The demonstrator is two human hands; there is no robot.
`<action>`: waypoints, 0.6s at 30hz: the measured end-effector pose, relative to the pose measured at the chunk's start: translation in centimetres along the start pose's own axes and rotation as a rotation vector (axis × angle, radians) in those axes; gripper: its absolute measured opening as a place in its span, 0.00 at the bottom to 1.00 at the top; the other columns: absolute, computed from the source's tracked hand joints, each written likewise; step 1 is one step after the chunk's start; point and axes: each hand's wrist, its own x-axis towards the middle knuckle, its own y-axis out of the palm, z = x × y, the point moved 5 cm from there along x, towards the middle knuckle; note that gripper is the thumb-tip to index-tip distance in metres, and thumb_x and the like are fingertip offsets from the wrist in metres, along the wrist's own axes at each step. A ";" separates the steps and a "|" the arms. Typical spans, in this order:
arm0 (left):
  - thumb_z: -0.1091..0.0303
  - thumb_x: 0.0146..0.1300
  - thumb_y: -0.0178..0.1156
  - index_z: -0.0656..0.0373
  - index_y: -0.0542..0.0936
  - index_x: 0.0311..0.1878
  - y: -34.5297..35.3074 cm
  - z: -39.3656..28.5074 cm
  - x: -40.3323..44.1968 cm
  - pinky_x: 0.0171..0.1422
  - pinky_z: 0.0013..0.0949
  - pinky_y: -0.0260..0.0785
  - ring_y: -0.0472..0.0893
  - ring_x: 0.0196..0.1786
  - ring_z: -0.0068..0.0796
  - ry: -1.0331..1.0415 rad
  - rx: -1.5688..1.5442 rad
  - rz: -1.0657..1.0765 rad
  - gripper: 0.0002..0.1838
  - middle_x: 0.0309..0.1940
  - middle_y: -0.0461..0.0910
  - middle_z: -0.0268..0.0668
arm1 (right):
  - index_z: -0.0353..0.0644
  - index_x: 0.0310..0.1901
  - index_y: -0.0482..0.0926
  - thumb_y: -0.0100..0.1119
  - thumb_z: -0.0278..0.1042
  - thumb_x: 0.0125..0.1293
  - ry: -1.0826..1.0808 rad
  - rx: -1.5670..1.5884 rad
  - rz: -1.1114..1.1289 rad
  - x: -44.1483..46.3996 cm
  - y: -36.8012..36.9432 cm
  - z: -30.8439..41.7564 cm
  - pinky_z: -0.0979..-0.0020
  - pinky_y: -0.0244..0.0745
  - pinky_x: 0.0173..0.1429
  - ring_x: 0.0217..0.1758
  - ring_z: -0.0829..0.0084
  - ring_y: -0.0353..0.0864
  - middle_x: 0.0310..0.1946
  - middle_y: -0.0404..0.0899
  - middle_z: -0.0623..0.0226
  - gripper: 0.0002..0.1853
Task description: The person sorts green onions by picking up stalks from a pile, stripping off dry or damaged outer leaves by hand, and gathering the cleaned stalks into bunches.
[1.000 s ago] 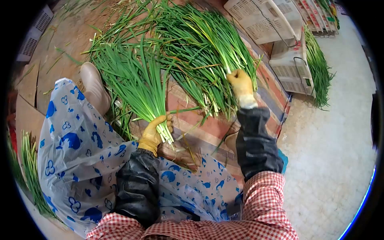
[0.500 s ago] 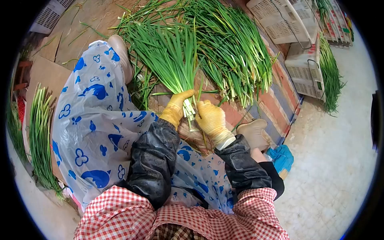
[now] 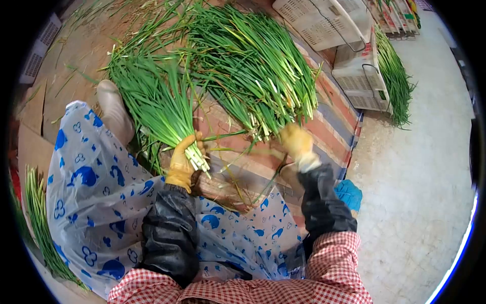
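Note:
My left hand (image 3: pixel 181 164), in a yellow rubber glove, is closed around the pale stem ends of a bunch of garlic chives (image 3: pixel 157 104). Its green leaves fan out up and to the left, and the white ends stick out below my fingers. My right hand (image 3: pixel 297 144), gloved the same way, is at the lower edge of a big pile of garlic chives (image 3: pixel 253 66). Motion smears its fingers, so I cannot make out whether it grips any stems. Loose leaves (image 3: pixel 233 172) lie on the striped sheet between the two hands.
White plastic crates (image 3: pixel 364 76) stand at the upper right, with more chives (image 3: pixel 392 76) in them. A blue cloth-like thing (image 3: pixel 348 195) is beside my right forearm. More stalks (image 3: pixel 43 223) lie at the far left. A patterned plastic apron (image 3: pixel 101 202) covers my legs.
My right hand has moved away from the bunch, rightward to the pile's edge. My left hand still holds the bunch. The view has shifted, so the pile and crates appear further left.

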 end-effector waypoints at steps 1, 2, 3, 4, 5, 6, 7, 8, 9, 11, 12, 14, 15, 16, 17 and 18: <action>0.66 0.59 0.59 0.62 0.79 0.42 -0.6 0.3 0.3 0.27 0.28 0.76 0.79 0.24 0.26 -0.018 0.009 -0.019 0.11 0.26 0.81 0.34 | 0.46 0.35 0.76 0.48 0.45 0.62 0.017 0.111 -0.233 2.9 -2.4 -0.4 0.55 0.73 0.37 0.33 0.52 0.79 0.29 0.80 0.56 0.13; 0.68 0.58 0.60 0.62 0.79 0.42 -1.2 0.6 0.5 0.28 0.29 0.76 0.79 0.24 0.26 -0.005 0.012 -0.099 0.10 0.26 0.81 0.34 | 0.46 0.38 0.76 0.50 0.42 0.61 0.014 0.181 -0.356 5.4 -4.5 -0.1 0.56 0.73 0.40 0.36 0.52 0.79 0.33 0.79 0.55 0.11; 0.68 0.58 0.60 0.62 0.79 0.42 -1.6 0.8 0.8 0.28 0.29 0.76 0.80 0.25 0.26 0.010 0.004 -0.101 0.10 0.26 0.81 0.36 | 0.47 0.45 0.75 0.49 0.37 0.61 -0.061 0.097 -0.423 8.3 -5.0 -0.5 0.56 0.73 0.42 0.39 0.54 0.78 0.38 0.78 0.55 0.12; 0.69 0.58 0.60 0.62 0.79 0.42 -2.0 0.9 1.0 0.29 0.29 0.77 0.80 0.25 0.26 0.028 -0.007 -0.106 0.10 0.27 0.81 0.37 | 0.47 0.50 0.73 0.49 0.34 0.59 0.028 0.029 -0.366 10.7 -5.8 -0.1 0.56 0.73 0.44 0.42 0.55 0.78 0.40 0.77 0.55 0.16; 0.69 0.59 0.59 0.64 0.78 0.42 -1.9 0.9 0.8 0.30 0.29 0.77 0.81 0.28 0.26 0.027 -0.020 -0.101 0.10 0.30 0.81 0.40 | 0.47 0.51 0.73 0.50 0.33 0.58 0.089 -0.015 -0.371 13.1 -5.6 -0.1 0.56 0.73 0.46 0.44 0.54 0.79 0.39 0.78 0.55 0.18; 0.69 0.59 0.59 0.64 0.78 0.42 -1.5 0.6 0.7 0.30 0.29 0.77 0.81 0.28 0.26 0.031 -0.023 -0.106 0.10 0.30 0.81 0.40 | 0.47 0.51 0.73 0.50 0.33 0.58 0.082 -0.014 -0.368 14.7 -5.5 0.2 0.56 0.73 0.46 0.44 0.54 0.79 0.39 0.78 0.55 0.18; 0.70 0.59 0.58 0.65 0.77 0.42 -0.9 0.4 0.4 0.30 0.29 0.78 0.81 0.29 0.26 0.042 -0.020 -0.104 0.10 0.31 0.81 0.40 | 0.46 0.51 0.74 0.51 0.34 0.57 0.108 -0.017 -0.305 16.2 -5.1 0.4 0.56 0.73 0.46 0.44 0.54 0.79 0.39 0.79 0.55 0.18; 0.71 0.59 0.58 0.66 0.77 0.42 -0.6 0.3 0.2 0.30 0.29 0.78 0.82 0.29 0.26 0.054 -0.017 -0.102 0.10 0.32 0.81 0.41 | 0.46 0.50 0.74 0.52 0.35 0.57 0.132 -0.019 -0.242 17.0 -4.5 0.5 0.57 0.73 0.46 0.44 0.54 0.79 0.39 0.80 0.55 0.18; 0.70 0.60 0.57 0.67 0.77 0.42 -0.6 0.2 0.2 0.30 0.29 0.79 0.82 0.29 0.28 0.074 -0.001 -0.141 0.11 0.32 0.81 0.41 | 0.45 0.47 0.76 0.52 0.37 0.56 0.084 -0.057 -0.233 17.4 -4.1 0.7 0.57 0.73 0.46 0.44 0.54 0.80 0.38 0.80 0.55 0.16; 0.69 0.61 0.57 0.66 0.77 0.44 -0.7 0.0 0.4 0.30 0.30 0.79 0.82 0.29 0.28 0.084 -0.006 -0.120 0.12 0.33 0.81 0.42 | 0.44 0.44 0.76 0.53 0.38 0.56 0.084 -0.144 -0.189 18.2 -4.1 0.0 0.57 0.73 0.45 0.43 0.55 0.80 0.38 0.80 0.55 0.15; 0.68 0.61 0.57 0.65 0.76 0.45 -0.7 0.2 0.4 0.30 0.30 0.79 0.82 0.29 0.28 0.082 -0.012 -0.099 0.12 0.34 0.81 0.42 | 0.44 0.42 0.76 0.54 0.38 0.56 0.094 -0.237 -0.141 18.0 -4.4 0.1 0.57 0.74 0.45 0.42 0.55 0.80 0.37 0.81 0.55 0.13; 0.66 0.62 0.57 0.63 0.76 0.48 -0.4 0.2 0.6 0.31 0.31 0.79 0.82 0.30 0.29 0.081 -0.042 -0.049 0.14 0.36 0.81 0.41 | 0.43 0.38 0.75 0.53 0.38 0.56 0.028 -0.229 -0.292 15.2 -5.2 0.5 0.58 0.74 0.42 0.39 0.55 0.80 0.34 0.81 0.56 0.11; 0.66 0.62 0.57 0.62 0.75 0.48 0.2 0.2 0.5 0.31 0.31 0.79 0.81 0.29 0.29 0.083 -0.052 -0.038 0.14 0.36 0.81 0.40 | 0.42 0.36 0.74 0.53 0.37 0.57 0.052 0.004 -0.332 13.8 -5.4 0.5 0.61 0.74 0.37 0.34 0.59 0.80 0.31 0.81 0.58 0.09; 0.66 0.62 0.57 0.60 0.75 0.48 0.6 0.0 0.2 0.31 0.31 0.78 0.81 0.29 0.29 0.090 -0.063 -0.033 0.13 0.37 0.82 0.40 | 0.41 0.35 0.73 0.53 0.36 0.58 0.070 0.241 -0.362 11.7 -6.0 1.6 0.64 0.74 0.33 0.29 0.63 0.80 0.27 0.80 0.59 0.08; 0.66 0.64 0.55 0.58 0.73 0.53 -0.8 0.7 0.8 0.33 0.35 0.79 0.82 0.32 0.32 0.046 -0.139 -0.011 0.15 0.40 0.81 0.40 | 0.40 0.33 0.69 0.53 0.34 0.61 0.163 0.992 -0.048 9.5 -4.7 2.6 0.72 0.68 0.24 0.20 0.73 0.75 0.23 0.78 0.64 0.07; 0.64 0.64 0.56 0.57 0.74 0.52 -1.3 0.6 0.8 0.35 0.36 0.78 0.81 0.33 0.32 -0.022 -0.104 0.025 0.15 0.38 0.81 0.40 | 0.39 0.33 0.67 0.54 0.32 0.62 0.189 1.297 0.077 6.5 -5.0 5.0 0.78 0.61 0.19 0.17 0.82 0.68 0.21 0.75 0.68 0.07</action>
